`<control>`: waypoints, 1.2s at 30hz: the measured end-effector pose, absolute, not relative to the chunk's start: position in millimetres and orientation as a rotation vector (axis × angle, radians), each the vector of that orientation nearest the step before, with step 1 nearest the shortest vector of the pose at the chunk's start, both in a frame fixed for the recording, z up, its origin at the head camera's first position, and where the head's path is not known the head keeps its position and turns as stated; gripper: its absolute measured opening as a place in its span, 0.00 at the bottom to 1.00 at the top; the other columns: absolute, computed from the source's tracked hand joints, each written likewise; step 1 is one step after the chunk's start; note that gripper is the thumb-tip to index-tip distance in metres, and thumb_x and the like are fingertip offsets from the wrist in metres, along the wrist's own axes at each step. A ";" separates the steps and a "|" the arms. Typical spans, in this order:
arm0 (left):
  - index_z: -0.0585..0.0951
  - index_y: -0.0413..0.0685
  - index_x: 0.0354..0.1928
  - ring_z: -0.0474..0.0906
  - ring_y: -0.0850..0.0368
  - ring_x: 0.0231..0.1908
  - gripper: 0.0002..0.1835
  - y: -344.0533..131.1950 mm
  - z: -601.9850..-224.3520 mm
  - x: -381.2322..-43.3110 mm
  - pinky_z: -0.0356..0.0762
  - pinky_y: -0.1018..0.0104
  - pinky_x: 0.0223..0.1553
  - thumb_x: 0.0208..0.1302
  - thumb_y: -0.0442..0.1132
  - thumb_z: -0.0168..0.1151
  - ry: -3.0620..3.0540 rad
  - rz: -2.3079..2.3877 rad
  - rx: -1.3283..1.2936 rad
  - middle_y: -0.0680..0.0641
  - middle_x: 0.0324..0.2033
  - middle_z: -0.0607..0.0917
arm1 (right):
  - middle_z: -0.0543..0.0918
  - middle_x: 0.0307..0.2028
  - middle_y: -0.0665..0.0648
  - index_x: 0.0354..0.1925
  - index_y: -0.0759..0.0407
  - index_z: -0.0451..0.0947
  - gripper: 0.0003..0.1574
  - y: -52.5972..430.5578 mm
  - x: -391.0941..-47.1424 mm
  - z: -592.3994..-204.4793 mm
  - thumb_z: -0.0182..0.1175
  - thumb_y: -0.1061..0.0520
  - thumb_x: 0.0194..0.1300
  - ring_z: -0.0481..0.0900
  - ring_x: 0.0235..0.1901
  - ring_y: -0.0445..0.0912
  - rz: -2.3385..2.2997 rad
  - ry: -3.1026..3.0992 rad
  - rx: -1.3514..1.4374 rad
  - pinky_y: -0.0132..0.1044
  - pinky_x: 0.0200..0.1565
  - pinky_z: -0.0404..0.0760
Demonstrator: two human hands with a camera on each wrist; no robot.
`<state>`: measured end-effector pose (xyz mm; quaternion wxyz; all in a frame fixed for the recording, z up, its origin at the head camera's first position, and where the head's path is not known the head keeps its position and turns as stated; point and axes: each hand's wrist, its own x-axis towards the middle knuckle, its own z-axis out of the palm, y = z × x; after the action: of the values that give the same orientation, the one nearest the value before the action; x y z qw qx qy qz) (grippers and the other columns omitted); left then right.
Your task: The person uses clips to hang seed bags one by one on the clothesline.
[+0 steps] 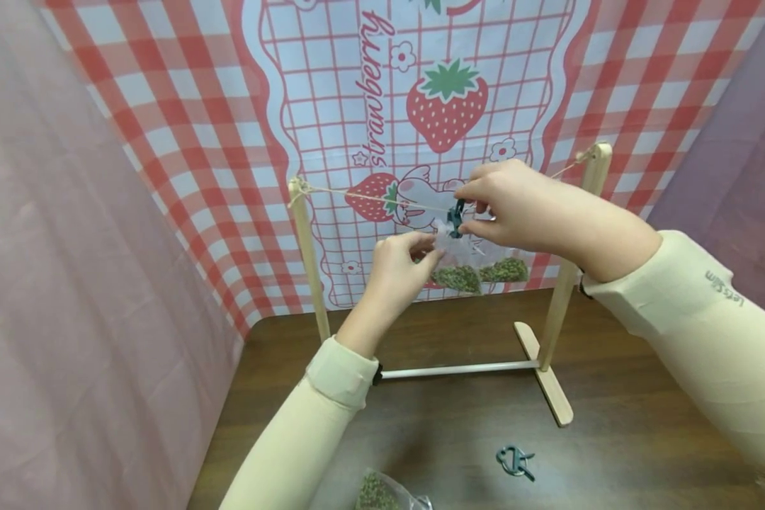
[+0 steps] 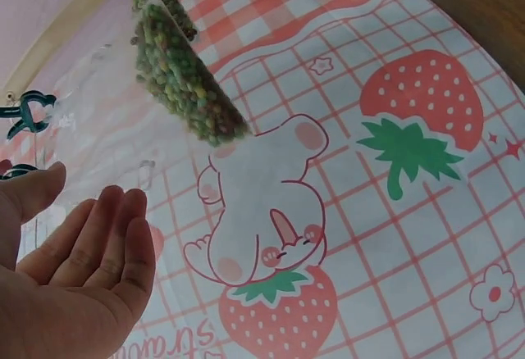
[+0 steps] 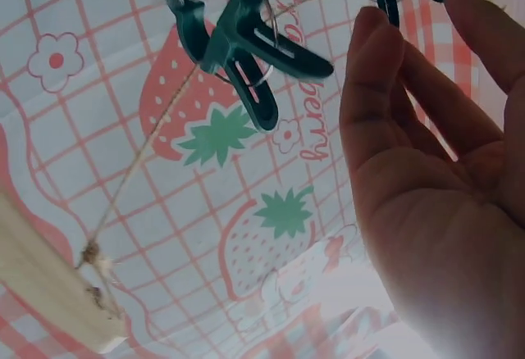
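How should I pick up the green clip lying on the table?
Probably by the two straight handles of the green clip, thumb on one and finger on the other. Come down from above, on your right: the clip lies flat on the table, and its handles spread apart, sticking out that way.

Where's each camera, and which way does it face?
Head: on the head, looking forward and down at a wooden frame; left hand, right hand, sleeves show.
Left wrist: worn there, facing bags and strawberry cloth; left hand shows.
Right wrist: worn there, facing clips and string; right hand shows.
Shared: string, in head and right views.
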<state>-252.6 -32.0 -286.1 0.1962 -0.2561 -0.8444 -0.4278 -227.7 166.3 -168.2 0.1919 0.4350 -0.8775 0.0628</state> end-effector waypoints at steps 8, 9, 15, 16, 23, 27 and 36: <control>0.85 0.38 0.54 0.86 0.52 0.44 0.17 -45.8 -294.5 -229.1 0.82 0.64 0.45 0.66 0.37 0.71 -2.310 -1.244 -0.660 0.44 0.45 0.88 | 0.82 0.49 0.67 0.58 0.71 0.79 0.32 179.5 -209.1 -186.7 0.76 0.62 0.57 0.83 0.33 0.53 0.308 -2.355 1.126 0.50 0.33 0.84; 0.85 0.39 0.54 0.85 0.54 0.43 0.17 -47.6 -295.4 -225.5 0.82 0.64 0.44 0.66 0.37 0.71 -2.301 -1.238 -0.655 0.44 0.45 0.88 | 0.83 0.49 0.66 0.58 0.70 0.79 0.33 181.9 -205.4 -189.9 0.77 0.62 0.56 0.83 0.34 0.53 0.327 -2.318 1.128 0.50 0.33 0.85; 0.85 0.39 0.54 0.83 0.55 0.46 0.18 -56.4 -302.5 -204.2 0.81 0.59 0.45 0.64 0.37 0.73 -2.231 -1.206 -0.691 0.45 0.47 0.88 | 0.84 0.45 0.61 0.56 0.66 0.82 0.33 193.1 -181.1 -214.1 0.69 0.41 0.66 0.83 0.33 0.48 0.483 -2.083 1.121 0.39 0.29 0.82; 0.85 0.39 0.55 0.82 0.54 0.47 0.18 -58.2 -304.5 -200.3 0.80 0.59 0.48 0.64 0.37 0.73 -2.223 -1.202 -0.694 0.45 0.47 0.87 | 0.84 0.46 0.60 0.56 0.65 0.83 0.36 194.5 -177.6 -219.6 0.64 0.36 0.69 0.83 0.34 0.47 0.508 -2.066 1.106 0.36 0.29 0.81; 0.84 0.39 0.56 0.81 0.55 0.54 0.22 -68.0 -322.5 -174.0 0.78 0.60 0.54 0.62 0.38 0.75 -2.197 -1.206 -0.685 0.45 0.51 0.86 | 0.85 0.49 0.60 0.55 0.63 0.84 0.40 209.0 -161.8 -264.4 0.56 0.30 0.71 0.82 0.38 0.45 0.617 -2.043 1.003 0.25 0.34 0.73; 0.84 0.39 0.56 0.82 0.53 0.52 0.23 -68.3 -333.7 -160.6 0.79 0.58 0.53 0.60 0.37 0.76 -2.185 -1.231 -0.679 0.46 0.50 0.87 | 0.85 0.50 0.60 0.55 0.63 0.84 0.39 220.2 -156.5 -292.9 0.57 0.30 0.70 0.79 0.31 0.39 0.667 -2.081 0.946 0.24 0.29 0.72; 0.83 0.38 0.56 0.83 0.49 0.50 0.24 -69.2 -362.2 -139.5 0.80 0.57 0.52 0.57 0.33 0.77 -2.193 -1.299 -0.661 0.44 0.50 0.86 | 0.85 0.50 0.55 0.58 0.61 0.82 0.32 234.5 -146.1 -352.6 0.71 0.42 0.65 0.80 0.41 0.41 0.762 -2.209 0.893 0.26 0.35 0.75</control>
<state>-139.5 -69.2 -362.2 0.2516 -0.2428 -0.8061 -0.4774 -146.1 234.5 -352.6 0.3147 0.3387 -0.8383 0.2890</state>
